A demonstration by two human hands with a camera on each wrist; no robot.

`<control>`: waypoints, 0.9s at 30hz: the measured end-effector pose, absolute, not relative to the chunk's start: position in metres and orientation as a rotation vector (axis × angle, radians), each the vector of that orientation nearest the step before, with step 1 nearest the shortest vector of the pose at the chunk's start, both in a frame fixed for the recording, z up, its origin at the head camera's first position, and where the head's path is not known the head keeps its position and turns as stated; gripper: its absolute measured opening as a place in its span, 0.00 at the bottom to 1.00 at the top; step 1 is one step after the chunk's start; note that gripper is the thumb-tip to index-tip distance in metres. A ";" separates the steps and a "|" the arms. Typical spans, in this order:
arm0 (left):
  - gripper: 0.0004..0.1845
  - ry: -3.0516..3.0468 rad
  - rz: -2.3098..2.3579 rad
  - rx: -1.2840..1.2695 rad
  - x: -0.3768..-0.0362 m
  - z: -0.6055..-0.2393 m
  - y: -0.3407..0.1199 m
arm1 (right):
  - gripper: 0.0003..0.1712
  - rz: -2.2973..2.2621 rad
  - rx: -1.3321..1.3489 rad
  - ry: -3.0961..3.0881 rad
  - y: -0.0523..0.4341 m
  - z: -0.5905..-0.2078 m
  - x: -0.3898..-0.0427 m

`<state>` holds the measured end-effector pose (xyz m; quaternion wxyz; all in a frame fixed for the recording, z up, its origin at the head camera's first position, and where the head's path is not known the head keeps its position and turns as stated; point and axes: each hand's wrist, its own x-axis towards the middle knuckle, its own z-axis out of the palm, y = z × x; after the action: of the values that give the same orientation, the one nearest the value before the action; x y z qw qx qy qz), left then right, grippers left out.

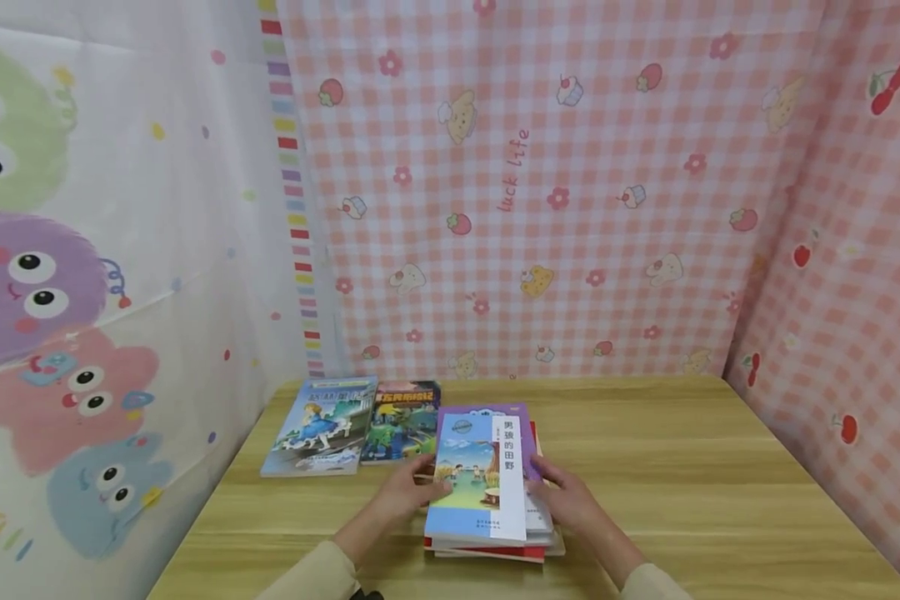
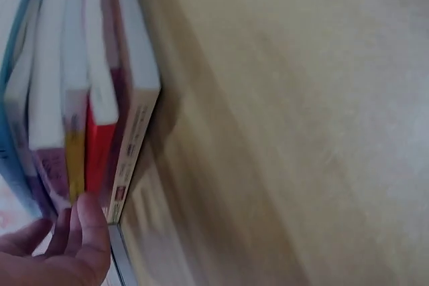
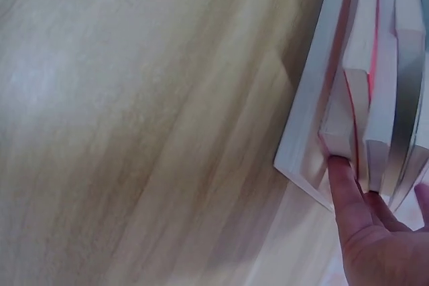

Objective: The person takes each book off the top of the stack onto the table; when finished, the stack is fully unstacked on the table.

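A stack of several books sits on the table. On its top lies a blue-and-white paperback with a countryside picture, slightly askew over a purple-covered book. My left hand holds the stack's left side, its thumb over the top cover. In the left wrist view, my fingers touch the coloured spines, among them a red spine. From the other side, my right hand holds the stack, fingers against the page edges. The books' edges are uneven.
Two other books lie behind and to the left: one with a girl in a blue dress, one with a dark green cover. The wooden table meets a pink checked curtain at the back and patterned cloths on both sides.
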<state>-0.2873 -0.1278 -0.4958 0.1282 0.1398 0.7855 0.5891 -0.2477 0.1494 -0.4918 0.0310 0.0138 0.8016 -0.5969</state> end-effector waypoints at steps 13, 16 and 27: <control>0.34 1.916 1.907 0.194 -0.289 -0.492 -0.168 | 0.36 -1.839 -0.029 2.518 0.149 -0.497 -0.250; 0.33 1.865 1.976 0.150 -0.286 -0.490 -0.187 | 0.36 -1.826 -0.027 2.518 0.149 -0.497 -0.250; 0.33 1.922 1.967 -0.193 -0.250 -0.506 -0.255 | 0.37 -1.841 0.008 2.476 0.147 -0.498 -0.250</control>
<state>-0.2497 -0.2550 -0.5064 0.1910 -0.0686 0.6844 0.7003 -0.2500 0.1472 -0.4976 0.0280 0.0025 0.8022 -0.5965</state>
